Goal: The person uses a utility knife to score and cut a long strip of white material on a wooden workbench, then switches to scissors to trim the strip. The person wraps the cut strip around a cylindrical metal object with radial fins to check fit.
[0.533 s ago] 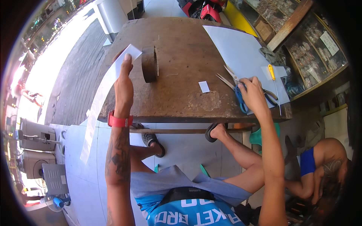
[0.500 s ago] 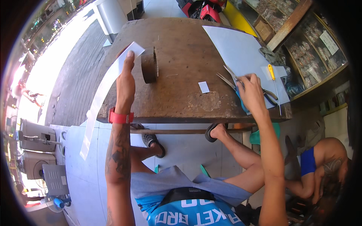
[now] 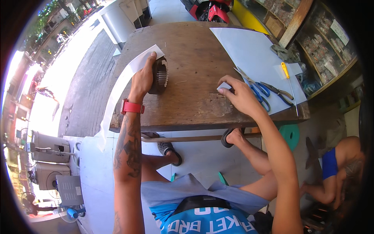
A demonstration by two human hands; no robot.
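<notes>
The left hand (image 3: 142,80) now closes its grip around the gear (image 3: 159,76), a dark toothed ring standing on edge on the tabletop (image 3: 191,105); half a second ago that hand lay flat, fingers stretched along the paper strip (image 3: 122,84) beside the gear. The strip is pinned under the hand and the gear at its upper end, and from there it trails over the left edge of the tabletop and hangs down.

The right hand (image 3: 239,95) has come away from the scissors (image 3: 255,87), where it rested a moment ago, and its fingertips now pinch a small white paper piece (image 3: 224,85), which earlier lay loose on the wood between the two hands. The piece is still low, touching or just above the tabletop; which of the two cannot be told.

So the work has shifted from the cutting tools to the gear and the cut paper: one hand steadies the gear on the strip, the other has the small piece in hand.

The scissors and pliers (image 3: 278,91) lie on a large pale sheet (image 3: 249,50) at the right, with a yellow-handled screwdriver (image 3: 288,80) just beyond them. Another person (image 3: 335,167) crouches on the floor at the lower right.
</notes>
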